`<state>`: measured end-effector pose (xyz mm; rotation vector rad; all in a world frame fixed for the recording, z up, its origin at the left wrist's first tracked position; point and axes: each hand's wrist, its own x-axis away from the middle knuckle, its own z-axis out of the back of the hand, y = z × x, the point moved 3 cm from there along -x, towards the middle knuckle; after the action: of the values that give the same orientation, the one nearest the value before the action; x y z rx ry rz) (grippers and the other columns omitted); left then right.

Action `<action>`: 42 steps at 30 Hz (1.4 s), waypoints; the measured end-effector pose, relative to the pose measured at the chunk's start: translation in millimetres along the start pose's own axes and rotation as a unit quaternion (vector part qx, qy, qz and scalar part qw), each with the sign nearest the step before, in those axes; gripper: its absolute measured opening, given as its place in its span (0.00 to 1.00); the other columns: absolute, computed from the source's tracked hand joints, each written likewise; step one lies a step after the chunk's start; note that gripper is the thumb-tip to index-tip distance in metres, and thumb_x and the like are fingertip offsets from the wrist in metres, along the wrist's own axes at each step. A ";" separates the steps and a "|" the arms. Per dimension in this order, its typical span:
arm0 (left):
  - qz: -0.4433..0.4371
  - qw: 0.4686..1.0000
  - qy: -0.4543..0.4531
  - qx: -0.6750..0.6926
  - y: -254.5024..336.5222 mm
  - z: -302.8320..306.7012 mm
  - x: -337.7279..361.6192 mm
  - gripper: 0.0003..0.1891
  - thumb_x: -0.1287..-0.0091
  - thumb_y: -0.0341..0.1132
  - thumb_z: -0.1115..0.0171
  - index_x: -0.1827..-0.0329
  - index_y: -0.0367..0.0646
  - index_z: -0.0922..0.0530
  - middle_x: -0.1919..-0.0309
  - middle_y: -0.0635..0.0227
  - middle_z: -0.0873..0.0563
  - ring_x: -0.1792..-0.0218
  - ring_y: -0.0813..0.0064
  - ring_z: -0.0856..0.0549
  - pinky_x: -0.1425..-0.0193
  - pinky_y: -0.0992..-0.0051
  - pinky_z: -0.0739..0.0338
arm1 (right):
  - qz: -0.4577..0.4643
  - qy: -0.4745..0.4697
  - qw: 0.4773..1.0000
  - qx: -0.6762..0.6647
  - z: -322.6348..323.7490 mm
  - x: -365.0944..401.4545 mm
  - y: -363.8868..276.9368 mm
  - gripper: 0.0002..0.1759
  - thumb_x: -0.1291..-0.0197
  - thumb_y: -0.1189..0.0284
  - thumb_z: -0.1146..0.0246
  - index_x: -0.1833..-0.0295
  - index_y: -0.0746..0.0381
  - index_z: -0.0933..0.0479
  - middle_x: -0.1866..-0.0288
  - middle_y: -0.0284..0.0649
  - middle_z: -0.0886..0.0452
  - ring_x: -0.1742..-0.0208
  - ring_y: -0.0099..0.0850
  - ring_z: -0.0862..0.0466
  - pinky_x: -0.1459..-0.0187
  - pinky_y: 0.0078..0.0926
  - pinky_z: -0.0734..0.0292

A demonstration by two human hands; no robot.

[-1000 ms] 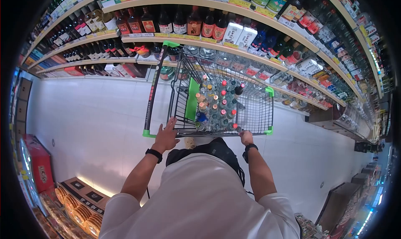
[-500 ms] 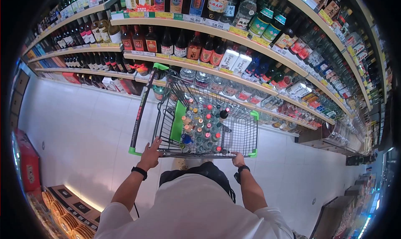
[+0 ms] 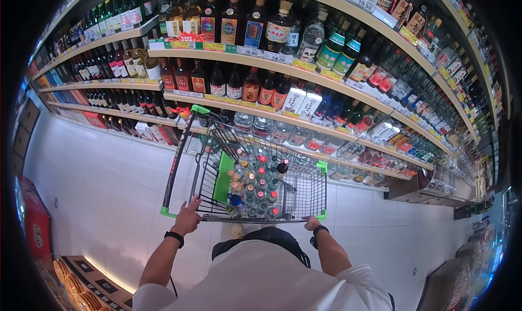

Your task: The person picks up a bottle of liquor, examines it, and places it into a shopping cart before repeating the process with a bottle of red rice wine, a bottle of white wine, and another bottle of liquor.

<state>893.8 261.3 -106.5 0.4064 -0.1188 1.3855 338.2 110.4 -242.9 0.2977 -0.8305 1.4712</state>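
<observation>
A black wire shopping cart (image 3: 304,196) with green corners stands sideways in front of me. My left hand (image 3: 187,218) is on its near side rim towards the handle end, fingers bent over the wire and thumb along the rim. Further right, my right hand (image 3: 312,223) is closed around the same rim by the green front corner. Many glass bottles (image 3: 262,186) stand upright in the cart, mostly clear with red, pink or orange caps. One dark-capped bottle (image 3: 282,167) rises at their far right. Beside the handle is a green panel (image 3: 223,177).
Curved shelves (image 3: 228,56) packed with liquor bottles and price tags rise just beyond the cart. A red box (image 3: 37,224) stands at the far left. Round packaged goods (image 3: 81,292) fill a display at lower left. Pale floor tiles (image 3: 109,169) lie around me.
The cart and both hands sit lower and slightly further left in view. The shelves also appear lower, showing more of the upper rows. Both hands stay on the rim.
</observation>
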 end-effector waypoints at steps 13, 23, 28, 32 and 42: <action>0.023 1.000 -0.003 -0.015 -23.0 -0.2 3.8 0.12 0.42 0.35 0.29 0.57 0.66 0.09 0.20 0.64 0.42 0.17 0.64 0.55 0.20 0.48 0.50 | -0.001 -0.055 0.998 -0.019 1.7 -12.2 -19.3 0.33 0.49 0.66 0.27 0.33 0.54 0.22 0.47 0.49 0.14 0.53 0.38 0.14 0.55 0.35 0.17; 0.026 0.999 0.010 -0.025 -26.3 1.6 -1.4 0.12 0.46 0.32 0.29 0.62 0.65 0.09 0.22 0.63 0.38 0.18 0.61 0.53 0.21 0.48 0.47 | 0.021 -0.058 0.996 -0.058 -3.4 -29.1 -17.8 0.32 0.50 0.63 0.29 0.37 0.58 0.20 0.54 0.49 0.14 0.65 0.37 0.15 0.71 0.33 0.18; 0.028 0.999 0.033 0.005 -26.6 -4.2 -0.5 0.11 0.48 0.31 0.27 0.64 0.62 0.08 0.23 0.63 0.36 0.18 0.60 0.50 0.21 0.47 0.45 | 0.010 -0.055 0.995 -0.089 4.8 -23.0 -21.3 0.34 0.51 0.63 0.29 0.35 0.58 0.21 0.58 0.46 0.14 0.67 0.35 0.16 0.72 0.31 0.19; 0.016 0.998 0.058 0.020 -25.5 -11.4 -1.2 0.10 0.49 0.32 0.27 0.65 0.60 0.09 0.24 0.62 0.34 0.19 0.59 0.49 0.22 0.44 0.45 | 0.004 -0.062 0.993 -0.097 24.0 -1.4 -35.0 0.34 0.53 0.64 0.27 0.36 0.61 0.21 0.54 0.49 0.14 0.58 0.36 0.15 0.56 0.32 0.20; 0.129 0.949 0.181 0.224 37.4 19.6 -69.5 0.14 0.40 0.41 0.28 0.53 0.50 0.13 0.41 0.54 0.18 0.37 0.55 0.22 0.31 0.47 0.33 | -0.080 -0.119 0.966 -0.216 30.3 -21.6 13.5 0.19 0.43 0.68 0.36 0.45 0.59 0.18 0.51 0.42 0.15 0.60 0.37 0.12 0.64 0.36 0.16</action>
<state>847.3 194.7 -102.5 0.5166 0.4683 1.7257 318.4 76.3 -239.9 0.2081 -1.2659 1.0815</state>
